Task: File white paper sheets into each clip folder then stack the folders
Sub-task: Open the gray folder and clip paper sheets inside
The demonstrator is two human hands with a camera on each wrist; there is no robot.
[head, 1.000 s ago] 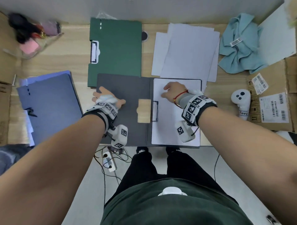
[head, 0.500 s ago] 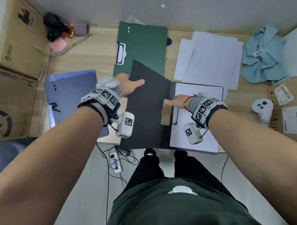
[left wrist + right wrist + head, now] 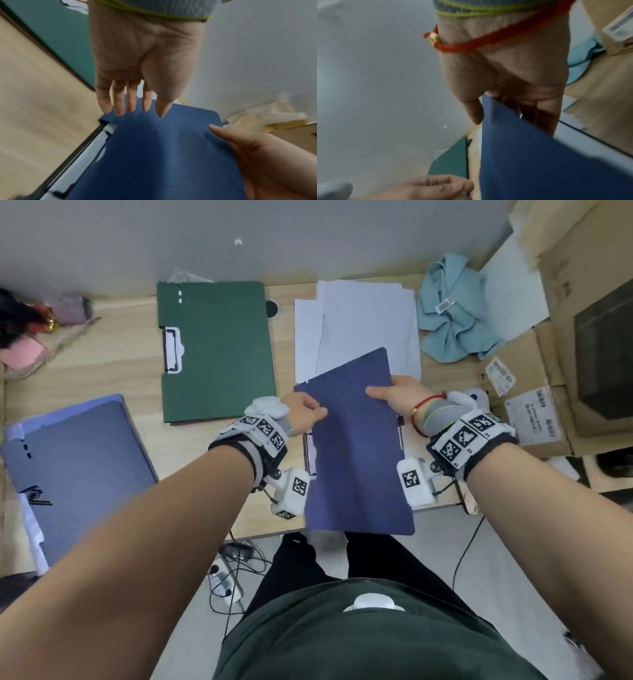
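The dark blue clip folder [image 3: 356, 460] sits at the desk's front edge, its cover swung over and still raised at a tilt. My right hand [image 3: 383, 393] pinches the cover's far right edge, thumb on top and fingers beneath, as the right wrist view [image 3: 505, 116] shows. My left hand [image 3: 313, 412] touches the cover's left edge with straight fingers [image 3: 132, 102]. Under the cover, the clip and a white sheet [image 3: 80, 166] show at the left. Loose white sheets [image 3: 363, 326] lie behind the folder.
A green clip folder [image 3: 219, 350] lies shut at the back centre. A grey-blue folder [image 3: 78, 460] lies at the left edge. A light blue cloth [image 3: 455, 320] and cardboard boxes [image 3: 534, 412] crowd the right. Cables and a power strip [image 3: 222, 580] lie on the floor.
The folder lay open with a sheet in its right half. My left hand swung the left cover up and over to the right, and my right hand left the sheet and took the cover's edge.
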